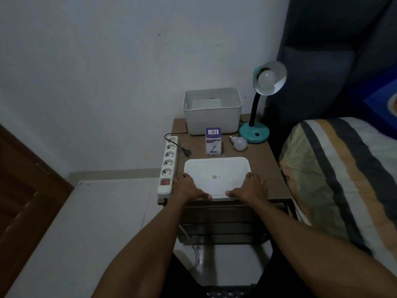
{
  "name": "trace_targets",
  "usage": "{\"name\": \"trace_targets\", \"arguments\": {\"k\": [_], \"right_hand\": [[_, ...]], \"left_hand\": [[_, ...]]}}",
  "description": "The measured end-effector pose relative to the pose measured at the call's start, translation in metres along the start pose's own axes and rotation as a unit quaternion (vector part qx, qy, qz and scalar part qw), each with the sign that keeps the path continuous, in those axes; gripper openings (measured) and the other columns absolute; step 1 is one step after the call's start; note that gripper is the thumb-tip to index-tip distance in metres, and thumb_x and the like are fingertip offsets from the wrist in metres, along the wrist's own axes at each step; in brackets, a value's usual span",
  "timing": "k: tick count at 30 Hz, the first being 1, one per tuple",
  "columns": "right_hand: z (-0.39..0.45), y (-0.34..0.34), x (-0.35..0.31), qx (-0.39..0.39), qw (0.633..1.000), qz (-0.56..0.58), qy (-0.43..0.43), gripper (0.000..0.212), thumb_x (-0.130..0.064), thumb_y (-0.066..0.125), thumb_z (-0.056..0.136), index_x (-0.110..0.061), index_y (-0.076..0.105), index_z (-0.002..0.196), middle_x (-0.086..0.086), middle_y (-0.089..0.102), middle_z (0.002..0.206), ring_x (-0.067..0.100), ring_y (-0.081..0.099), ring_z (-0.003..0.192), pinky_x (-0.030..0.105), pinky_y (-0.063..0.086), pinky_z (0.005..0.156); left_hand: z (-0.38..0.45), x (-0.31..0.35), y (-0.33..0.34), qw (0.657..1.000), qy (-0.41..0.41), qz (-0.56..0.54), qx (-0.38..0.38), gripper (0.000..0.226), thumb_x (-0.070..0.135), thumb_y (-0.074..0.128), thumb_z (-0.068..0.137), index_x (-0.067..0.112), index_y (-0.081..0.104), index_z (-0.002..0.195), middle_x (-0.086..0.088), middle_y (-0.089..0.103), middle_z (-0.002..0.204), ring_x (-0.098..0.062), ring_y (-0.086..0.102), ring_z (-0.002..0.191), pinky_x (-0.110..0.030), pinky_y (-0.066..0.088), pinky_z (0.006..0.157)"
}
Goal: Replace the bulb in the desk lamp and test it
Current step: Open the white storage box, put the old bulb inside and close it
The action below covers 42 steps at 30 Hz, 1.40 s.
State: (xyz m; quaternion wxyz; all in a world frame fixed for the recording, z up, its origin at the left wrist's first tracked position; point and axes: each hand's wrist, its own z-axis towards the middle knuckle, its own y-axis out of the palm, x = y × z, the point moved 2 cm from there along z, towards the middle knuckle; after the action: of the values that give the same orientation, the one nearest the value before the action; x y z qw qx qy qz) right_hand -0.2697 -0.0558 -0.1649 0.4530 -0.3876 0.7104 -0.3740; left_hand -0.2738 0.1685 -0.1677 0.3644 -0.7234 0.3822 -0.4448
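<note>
A teal desk lamp (254, 132) stands at the back right of the small brown bedside table (267, 166). Its shade tilts toward me with a white bulb (266, 77) screwed in, unlit. A second loose white bulb (239, 143) lies on the table in front of the lamp base, next to an upright bulb box (213, 141). The lamp's plug (188, 153) lies unplugged beside a white power strip (168, 165). My left hand (189, 188) and my right hand (249, 188) grip the near corners of a flat white lid (217, 176) lying at the table's front.
An open white bin (212, 119) stands at the back of the table against the wall. A bed with a striped pillow (335, 179) is close on the right. A white flat surface (86, 222) and a wooden door lie to the left. Drawers sit under the tabletop.
</note>
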Motion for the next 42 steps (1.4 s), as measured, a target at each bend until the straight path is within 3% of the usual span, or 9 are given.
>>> {"name": "trace_targets", "arguments": {"k": [4, 9, 12, 16, 23, 27, 32, 38, 42], "right_hand": [[0.002, -0.007, -0.005, -0.008, 1.000, -0.021, 0.003, 0.106, -0.063, 0.078, 0.067, -0.011, 0.034, 0.148, 0.013, 0.035, 0.152, 0.034, 0.035, 0.136, 0.044, 0.039, 0.105], [0.017, -0.025, -0.016, 0.074, 0.996, 0.055, -0.016, 0.077, -0.056, 0.072, 0.080, -0.014, 0.049, 0.140, 0.012, 0.046, 0.143, 0.034, 0.041, 0.130, 0.044, 0.045, 0.096], [0.034, -0.038, -0.025, 0.114, 0.989, 0.088, -0.025, 0.064, -0.048, 0.070, 0.086, -0.011, 0.053, 0.136, 0.014, 0.051, 0.138, 0.034, 0.045, 0.127, 0.042, 0.047, 0.094], [0.062, -0.051, -0.038, 0.130, 0.981, 0.139, -0.030, 0.053, -0.037, 0.071, 0.084, -0.012, 0.059, 0.130, 0.014, 0.059, 0.129, 0.035, 0.053, 0.119, 0.043, 0.052, 0.091], [0.118, -0.057, -0.049, 0.132, 0.979, 0.152, -0.040, 0.052, -0.036, 0.073, 0.085, -0.017, 0.057, 0.130, 0.013, 0.052, 0.122, 0.036, 0.053, 0.112, 0.046, 0.052, 0.086], [0.142, -0.049, -0.052, 0.137, 0.977, 0.163, -0.031, 0.057, -0.037, 0.076, 0.084, -0.017, 0.056, 0.133, 0.013, 0.051, 0.124, 0.035, 0.055, 0.111, 0.041, 0.052, 0.086], [0.159, -0.038, -0.053, 0.154, 0.972, 0.178, -0.016, 0.056, -0.035, 0.075, 0.085, -0.019, 0.055, 0.134, 0.012, 0.053, 0.125, 0.033, 0.055, 0.112, 0.044, 0.053, 0.088], [0.169, -0.033, -0.046, 0.165, 0.964, 0.209, -0.012, 0.048, -0.033, 0.071, 0.088, -0.022, 0.058, 0.132, 0.012, 0.061, 0.120, 0.031, 0.061, 0.107, 0.036, 0.051, 0.082], [0.171, -0.036, -0.041, 0.173, 0.950, 0.258, -0.023, 0.047, -0.035, 0.072, 0.088, -0.023, 0.059, 0.132, 0.011, 0.064, 0.119, 0.028, 0.062, 0.105, 0.034, 0.052, 0.083]], "left_hand": [[0.004, 0.006, -0.005, 1.000, 0.005, 0.000, 0.019, 0.132, 0.066, 0.092, 0.061, 0.002, 0.028, 0.156, -0.018, 0.039, 0.157, -0.036, 0.038, 0.143, -0.044, 0.035, 0.119], [0.019, 0.018, -0.034, 0.991, 0.046, -0.027, 0.119, 0.104, 0.060, 0.083, 0.081, 0.007, 0.035, 0.156, -0.018, 0.036, 0.162, -0.039, 0.031, 0.150, -0.050, 0.032, 0.120], [0.034, 0.021, -0.057, 0.982, 0.060, -0.070, 0.165, 0.088, 0.051, 0.083, 0.085, 0.007, 0.045, 0.150, -0.022, 0.043, 0.153, -0.042, 0.035, 0.145, -0.048, 0.037, 0.115], [0.063, 0.025, -0.085, 0.973, 0.066, -0.110, 0.194, 0.083, 0.043, 0.085, 0.085, -0.001, 0.049, 0.146, -0.027, 0.050, 0.143, -0.046, 0.044, 0.136, -0.048, 0.043, 0.108], [0.125, 0.050, -0.123, 0.951, 0.103, -0.200, 0.211, 0.109, 0.039, 0.094, 0.076, 0.003, 0.033, 0.159, -0.023, 0.039, 0.159, -0.038, 0.035, 0.149, -0.046, 0.035, 0.118], [0.167, 0.063, -0.135, 0.948, 0.123, -0.219, 0.194, 0.129, 0.047, 0.095, 0.071, 0.006, 0.017, 0.166, -0.019, 0.026, 0.169, -0.034, 0.025, 0.156, -0.046, 0.028, 0.124], [0.210, 0.074, -0.145, 0.938, 0.138, -0.255, 0.188, 0.145, 0.064, 0.095, 0.060, 0.009, 0.013, 0.167, -0.015, 0.029, 0.169, -0.033, 0.031, 0.155, -0.051, 0.035, 0.124], [0.241, 0.088, -0.158, 0.939, 0.145, -0.251, 0.184, 0.141, 0.069, 0.090, 0.063, 0.012, 0.014, 0.167, -0.013, 0.033, 0.169, -0.031, 0.034, 0.154, -0.045, 0.034, 0.122], [0.244, 0.094, -0.160, 0.935, 0.178, -0.254, 0.172, 0.105, 0.061, 0.092, 0.068, 0.018, 0.045, 0.151, -0.006, 0.059, 0.146, -0.018, 0.056, 0.122, -0.032, 0.050, 0.098]]}}
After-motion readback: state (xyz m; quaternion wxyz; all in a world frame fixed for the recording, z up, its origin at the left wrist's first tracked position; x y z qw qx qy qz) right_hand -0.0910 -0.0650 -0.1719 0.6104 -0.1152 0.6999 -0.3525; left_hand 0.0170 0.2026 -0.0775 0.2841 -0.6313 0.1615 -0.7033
